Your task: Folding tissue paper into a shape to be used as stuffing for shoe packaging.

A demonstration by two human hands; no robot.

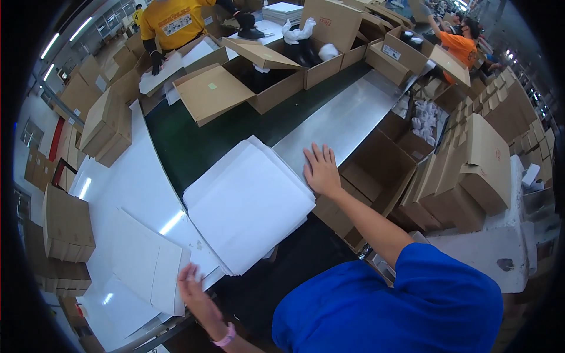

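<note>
A thick stack of white paper sheets (250,206) lies in front of me, across the edge of the green belt and the metal strip. My right hand (322,170) rests with fingers spread on the metal strip (347,115), beside the stack's right edge. Lower left, my left hand (197,294) is slightly blurred, its fingers apart and nothing seen in them. Right beside its fingertips is the edge of a flat white sheet or folder (144,259), which lies on the white table (153,197). Whether the fingertips touch that edge, I cannot tell.
Opened cardboard boxes (276,88) stand on the green belt (182,138). Below my right arm is an open carton (376,170); more brown boxes (453,188) crowd the right. A co-worker in yellow (176,23) handles sheets across the belt; another in orange (456,50) is far right.
</note>
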